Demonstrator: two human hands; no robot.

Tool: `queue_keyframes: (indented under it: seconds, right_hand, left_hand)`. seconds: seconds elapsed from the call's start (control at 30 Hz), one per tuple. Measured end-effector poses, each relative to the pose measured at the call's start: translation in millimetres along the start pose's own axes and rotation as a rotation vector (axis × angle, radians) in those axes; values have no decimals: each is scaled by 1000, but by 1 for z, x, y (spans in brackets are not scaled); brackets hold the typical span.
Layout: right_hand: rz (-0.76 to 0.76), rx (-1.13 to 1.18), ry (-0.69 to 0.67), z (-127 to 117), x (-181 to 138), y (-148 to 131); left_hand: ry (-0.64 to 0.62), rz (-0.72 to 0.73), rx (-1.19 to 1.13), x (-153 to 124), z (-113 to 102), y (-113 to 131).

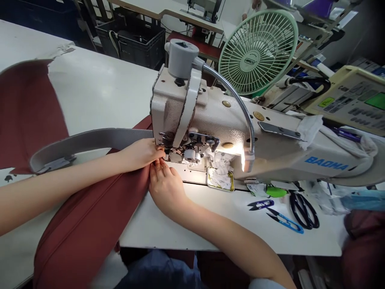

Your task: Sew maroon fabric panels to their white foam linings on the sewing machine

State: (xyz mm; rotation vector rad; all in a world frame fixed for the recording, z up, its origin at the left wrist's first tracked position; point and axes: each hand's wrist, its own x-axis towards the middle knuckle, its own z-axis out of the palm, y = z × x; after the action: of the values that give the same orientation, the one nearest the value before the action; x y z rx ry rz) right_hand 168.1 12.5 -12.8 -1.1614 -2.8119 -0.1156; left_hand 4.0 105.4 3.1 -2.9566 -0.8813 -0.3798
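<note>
My left hand [141, 154] is closed at the near end of the sewing machine [207, 114], its fingertips bunched beside the needle area. Under its wrist runs a dark red garment piece [90, 216], which hangs down over the table's front edge. My right hand [167, 186] lies just in front, with bent fingers pressed together on the edge of the same cloth. Behind my left wrist a wide grey band [99, 138] curves away to the left. My fingers and the machine head hide the needle and the exact pinch.
Labels fill a small metal tray [221, 178] beside the needle plate. Blue thread snips [287, 222], purple snips [261, 205] and black-handled scissors [304, 210] lie to the right. A green fan [255, 52] and control panel [351, 96] stand behind. More red cloth [28, 112] lies left.
</note>
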Motion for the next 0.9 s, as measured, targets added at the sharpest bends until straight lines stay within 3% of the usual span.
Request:
queue_keyframes:
  seconds: [0.3,0.5,0.9]
  right_hand:
    - [26,8,20,3,6,8]
    - [99,73,20,3,10,11]
    - [126,87,2,0,10,11]
  left_hand:
    - [66,-20,28,6,17,-20]
    - [104,-44,-128,13,16,-31]
    - [122,-53,-144,14,12,-31]
